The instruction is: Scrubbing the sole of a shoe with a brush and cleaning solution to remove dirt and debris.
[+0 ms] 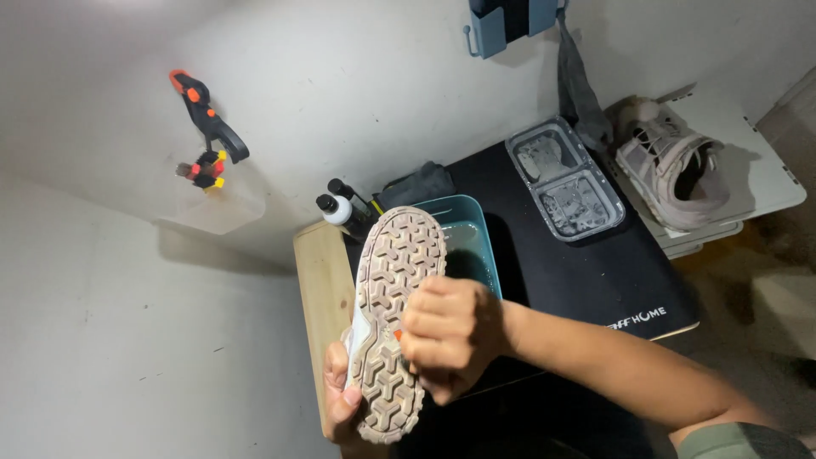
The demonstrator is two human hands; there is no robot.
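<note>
Scrubbing the lugged sole of a beige shoe [393, 319] held tread-up above the black mat [595, 272] and the teal basin of water [473, 242].

Best done with short, firm strokes along the grooves, sole kept over the basin so drips fall in. Cupping the shoe's heel end from below: left hand [338, 393], fingers wrapped round its edge, thumb on the sole rim. Pressing on the middle of the tread: right hand [449, 336], curled into a closed fist; whatever it grips is hidden, cannot tell. Lying well apart on the white tray [765, 183]: second shoe [673, 170].
</note>
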